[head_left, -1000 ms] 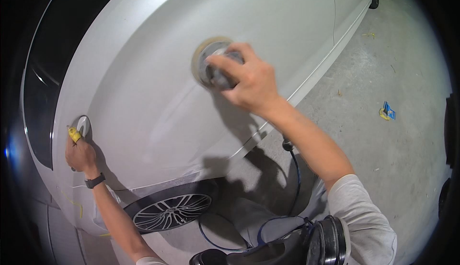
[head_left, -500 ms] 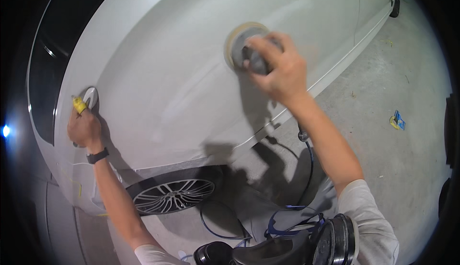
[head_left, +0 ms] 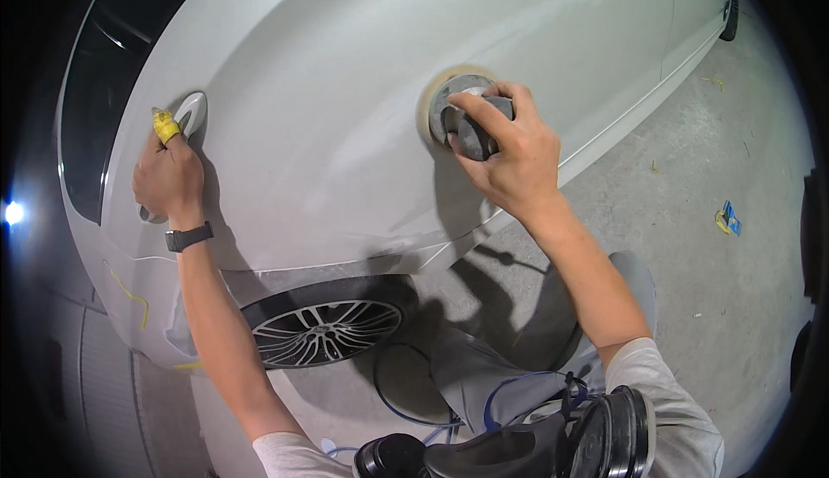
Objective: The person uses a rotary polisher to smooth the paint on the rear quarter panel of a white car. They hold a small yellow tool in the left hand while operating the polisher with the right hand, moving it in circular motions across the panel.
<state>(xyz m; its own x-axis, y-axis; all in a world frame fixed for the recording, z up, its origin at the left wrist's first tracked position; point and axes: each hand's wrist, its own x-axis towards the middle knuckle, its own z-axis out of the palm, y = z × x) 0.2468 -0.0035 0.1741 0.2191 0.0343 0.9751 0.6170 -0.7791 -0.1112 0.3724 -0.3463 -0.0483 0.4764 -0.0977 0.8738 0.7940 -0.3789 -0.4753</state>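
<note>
My right hand [head_left: 524, 154] is closed round the dark body of a round orbital sander [head_left: 475, 137]. Its grey disc with a pale yellowish rim lies against the side panel of a white car [head_left: 311, 72]. Off to the left, my left hand [head_left: 168, 180] is wrapped over the car's door handle [head_left: 195, 110], one end of which shows beyond the fingers. Yellow tape [head_left: 166, 126] covers a digit of that hand, and a dark watch [head_left: 188, 237] sits on the wrist. Pale, dull streaks mark the paint on both sides of the sander.
Below the panel is a spoked car wheel [head_left: 324, 333]. A hose [head_left: 380, 392] loops over the concrete floor [head_left: 673, 279] by my legs. To the right lies a small blue and yellow scrap [head_left: 728, 218]. A respirator mask [head_left: 501, 452] hangs at the bottom edge.
The sander has moved over the panel toward the near side, closer to the wheel. My left hand stays on the door handle, while the whole view has shifted.
</note>
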